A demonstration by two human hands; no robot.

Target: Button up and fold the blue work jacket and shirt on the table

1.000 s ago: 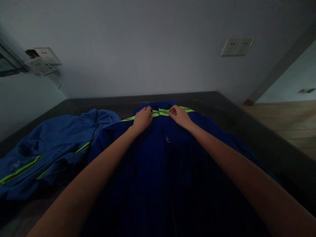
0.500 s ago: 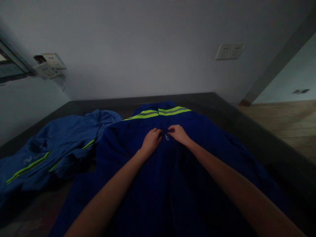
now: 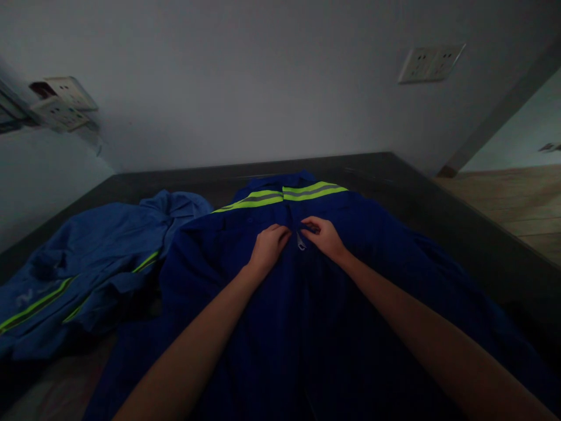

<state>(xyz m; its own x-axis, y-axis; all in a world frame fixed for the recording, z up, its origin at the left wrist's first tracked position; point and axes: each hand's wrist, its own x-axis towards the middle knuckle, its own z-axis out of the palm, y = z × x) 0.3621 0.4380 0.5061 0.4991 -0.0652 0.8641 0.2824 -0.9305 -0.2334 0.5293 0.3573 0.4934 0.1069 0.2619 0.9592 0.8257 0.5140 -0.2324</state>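
A dark blue work jacket (image 3: 272, 280) lies spread in front of me, its chest crossed by a yellow-green and grey reflective band (image 3: 312, 191). My left hand (image 3: 270, 245) is closed on the cloth at the front opening, just below the band. Opposite it, my right hand (image 3: 323, 236) pinches the other front edge between thumb and fingers. A pale metal zipper pull (image 3: 301, 242) shows between the two hands, close to the right fingertips. The fingertips are dim, and the lower part of the jacket is lost in shadow.
A lighter blue garment (image 3: 105, 234) with yellow-green stripes lies crumpled at the left. Both garments rest on a dark table (image 3: 372, 169) against a pale wall. Power sockets (image 3: 432, 63) are on the wall, and a wooden floor (image 3: 512, 199) shows at the right.
The view has shifted and tilted slightly down, closer to the jacket. Both hands stay at the front opening, the right one a little farther from the left.
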